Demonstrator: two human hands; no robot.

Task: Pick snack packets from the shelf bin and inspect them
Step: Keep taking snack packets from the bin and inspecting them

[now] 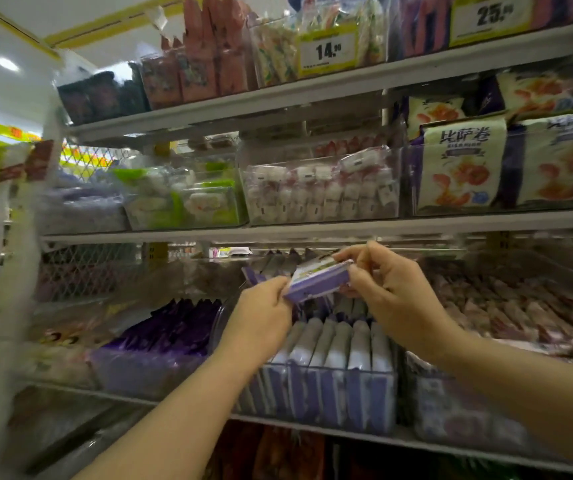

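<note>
A small purple and white snack packet [316, 280] is held flat above a clear shelf bin [375, 400]. My left hand [261, 320] pinches its left end. Its right end is gripped by my right hand [382, 285], fingers curled over the top edge. In the bin below, several purple and white packets [333, 348] stand upright in a row. My forearms come up from the bottom of the view and hide part of the bin's left and right sides.
A bin of darker purple packets [160, 344] sits left of the task bin, and a bin of pinkish packets [506, 306] right of it. The shelf above [312, 230] holds clear bins of snacks. Price tags [326, 51] hang on the top shelf.
</note>
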